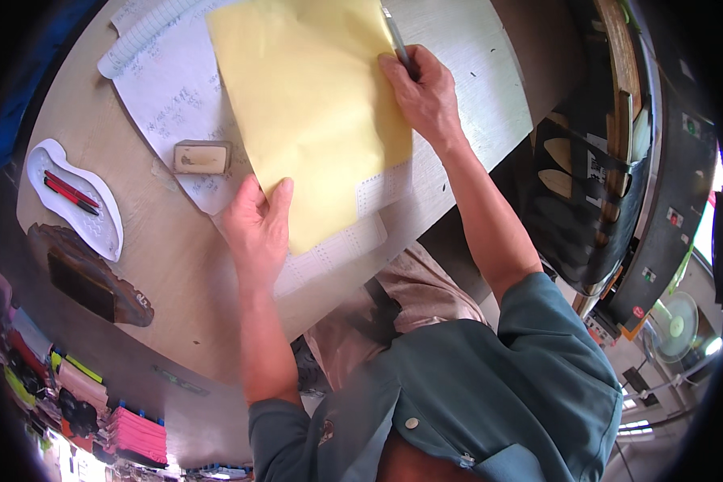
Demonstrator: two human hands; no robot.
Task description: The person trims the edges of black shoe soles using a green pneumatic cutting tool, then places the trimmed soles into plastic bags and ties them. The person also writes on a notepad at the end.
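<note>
A large yellow paper sheet (313, 96) hangs tilted over the table between my two hands. My left hand (257, 221) is closed on its lower left edge, thumb over the paper. Up at the right edge, my right hand (426, 92) is closed round a slim grey pen (397, 38) that points away from me, and its fingers also grip the paper. Underneath the yellow sheet, a white printed sheet with a grid (333, 255) shows at the near side. Further left lies a white sheet with handwriting (169, 100), partly covered by the yellow one.
A small grey-edged block (202, 157) sits on the handwritten sheet, near a paper roll (149, 38). At the left stand a white curved tray (112, 221) with red pens (71, 193) and a dark brown irregular slab (84, 281). Black-covered equipment (574, 201) is beyond the table's right edge.
</note>
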